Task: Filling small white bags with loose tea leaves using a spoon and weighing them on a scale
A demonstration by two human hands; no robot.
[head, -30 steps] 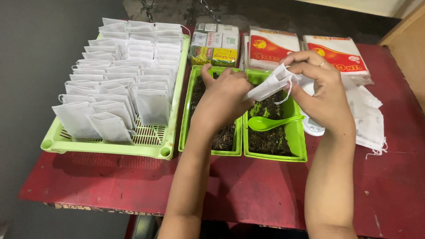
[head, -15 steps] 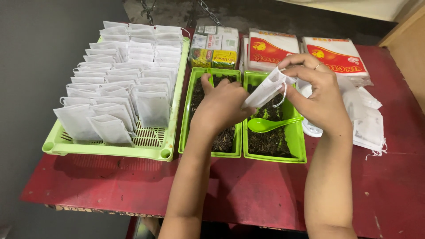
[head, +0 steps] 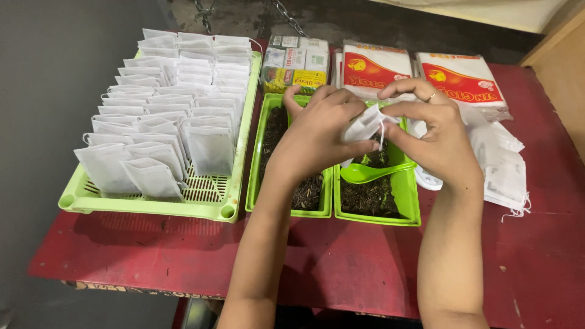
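From the head camera, a red table (head: 365, 268) carried three green containers side by side. Toward its left edge stood a slotted green basket (head: 210, 195), packed with rows of filled white pouches (head: 164, 122) standing on edge. Just to its right sat a narrow green tray (head: 259, 152) holding dark loose tea (head: 308, 189), and touching that a second green tray (head: 409, 198) with more of the dark leaves and a green spoon (head: 368, 173) lying across it, bowl to the left, handle running toward the right rim. Along the back edge lay small boxes (head: 295, 67) and two red-and-white packets (head: 375, 70); a loose stack of empty white bags (head: 506, 170) lay near the right edge. Above the seam between the two trays, both hands held one small white bag (head: 364, 123). The left hand (head: 320, 131) was curled, its fingertips and thumb pinching the bag's left part; the right hand (head: 436, 134) pinched the right part between thumb and forefinger, the other fingers arched above. The bag looked thin, papery and crumpled, with a short drawstring hanging below it; its long axis ran roughly left to right, tilted up toward the right. Whether it held any tea could not be told.
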